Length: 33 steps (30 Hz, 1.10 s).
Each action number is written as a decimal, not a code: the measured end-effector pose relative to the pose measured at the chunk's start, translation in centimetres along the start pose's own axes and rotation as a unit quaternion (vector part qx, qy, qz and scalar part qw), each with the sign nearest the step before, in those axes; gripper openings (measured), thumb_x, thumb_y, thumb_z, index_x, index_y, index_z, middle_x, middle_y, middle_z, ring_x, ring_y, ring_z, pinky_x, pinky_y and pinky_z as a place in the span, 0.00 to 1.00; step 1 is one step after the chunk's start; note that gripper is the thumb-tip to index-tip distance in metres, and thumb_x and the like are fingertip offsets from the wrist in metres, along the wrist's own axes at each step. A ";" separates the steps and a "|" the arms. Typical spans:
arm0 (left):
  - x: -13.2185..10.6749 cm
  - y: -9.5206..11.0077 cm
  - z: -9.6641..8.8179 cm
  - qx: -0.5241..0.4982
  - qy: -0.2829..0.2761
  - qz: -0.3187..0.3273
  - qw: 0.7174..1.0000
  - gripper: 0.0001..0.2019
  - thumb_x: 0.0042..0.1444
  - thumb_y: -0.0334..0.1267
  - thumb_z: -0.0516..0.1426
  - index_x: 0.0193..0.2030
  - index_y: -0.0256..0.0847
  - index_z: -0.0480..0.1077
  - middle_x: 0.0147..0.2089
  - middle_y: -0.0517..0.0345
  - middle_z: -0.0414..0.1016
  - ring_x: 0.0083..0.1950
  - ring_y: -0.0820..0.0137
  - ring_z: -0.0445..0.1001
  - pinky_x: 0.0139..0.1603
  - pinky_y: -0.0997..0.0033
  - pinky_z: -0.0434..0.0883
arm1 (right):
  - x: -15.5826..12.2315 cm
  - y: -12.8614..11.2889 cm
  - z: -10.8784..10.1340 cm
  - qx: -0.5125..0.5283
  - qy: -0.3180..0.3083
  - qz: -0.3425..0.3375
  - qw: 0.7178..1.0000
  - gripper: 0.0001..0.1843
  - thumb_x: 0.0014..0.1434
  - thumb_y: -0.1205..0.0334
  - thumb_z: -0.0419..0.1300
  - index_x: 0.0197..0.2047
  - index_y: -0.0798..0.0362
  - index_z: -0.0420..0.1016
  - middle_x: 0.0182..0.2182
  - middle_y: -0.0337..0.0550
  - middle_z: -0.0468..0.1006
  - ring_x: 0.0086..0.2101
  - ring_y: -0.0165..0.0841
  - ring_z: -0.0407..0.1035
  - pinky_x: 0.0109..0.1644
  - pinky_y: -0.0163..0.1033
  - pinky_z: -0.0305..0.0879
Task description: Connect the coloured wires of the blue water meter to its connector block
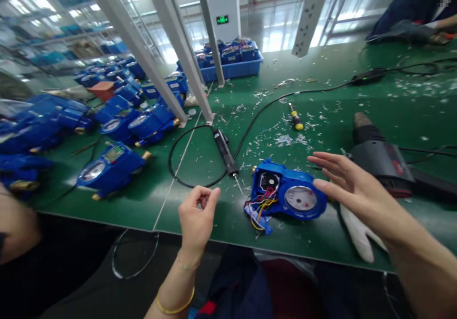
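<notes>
An opened blue water meter (287,195) lies near the front edge of the green table (214,214), its round dial up and coloured wires spilling from its left end. My right hand (352,190) hovers flat just right of it, fingers spread, holding nothing. My left hand (196,216) is raised at the table's front edge, fingers curled and pinched together; whether something small is in them I cannot tell. A black soldering iron (224,151) on a looped cable lies between the hands, tip pointing toward the meter.
A black power drill (380,159) lies right of my right hand, a white glove (359,235) under my wrist. A yellow-handled screwdriver (296,119) sits farther back. Several blue meters (110,169) crowd the left side, a blue crate (232,64) at the back. Another person's arm (439,26) rests far right.
</notes>
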<state>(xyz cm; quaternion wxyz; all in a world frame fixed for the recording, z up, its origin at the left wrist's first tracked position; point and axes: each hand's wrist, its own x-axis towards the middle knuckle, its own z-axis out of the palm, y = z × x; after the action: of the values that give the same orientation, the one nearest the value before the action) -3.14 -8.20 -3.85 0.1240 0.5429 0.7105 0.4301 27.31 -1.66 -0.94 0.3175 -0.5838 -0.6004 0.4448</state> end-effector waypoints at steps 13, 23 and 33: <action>-4.6 0.9 0.7 -0.103 -0.209 0.000 0.972 0.27 0.55 0.42 0.63 0.60 0.38 0.62 0.51 0.49 0.70 0.49 0.66 0.69 0.52 0.65 0.66 | 5.1 -0.6 2.1 -0.106 -0.218 0.108 0.964 0.53 0.35 0.36 0.68 0.64 0.42 0.62 0.55 0.44 0.67 0.44 0.30 0.72 0.39 0.23 0.72; -7.3 1.9 4.7 -0.115 -0.197 -0.036 0.973 0.45 0.49 0.47 0.67 0.66 0.35 0.47 0.60 0.40 0.60 0.62 0.57 0.62 0.64 0.56 0.60 | 4.2 -2.1 3.3 -0.029 -0.095 0.145 0.984 0.42 0.39 0.49 0.70 0.59 0.41 0.67 0.51 0.46 0.70 0.38 0.36 0.73 0.34 0.34 0.73; -4.9 1.3 4.0 -0.516 -0.141 -0.317 0.783 0.37 0.49 0.50 0.66 0.58 0.33 0.56 0.48 0.46 0.72 0.45 0.69 0.74 0.49 0.71 0.69 | 4.9 -1.4 4.1 -0.012 0.032 0.141 0.989 0.47 0.36 0.41 0.69 0.58 0.48 0.64 0.47 0.48 0.71 0.33 0.32 0.72 0.28 0.32 0.68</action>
<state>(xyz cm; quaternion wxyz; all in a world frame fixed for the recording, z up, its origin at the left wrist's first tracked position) 2.12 -10.54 -6.72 0.6134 0.1968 0.4890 0.5881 22.51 2.55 -2.00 0.2637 -0.6805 -0.5070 0.4587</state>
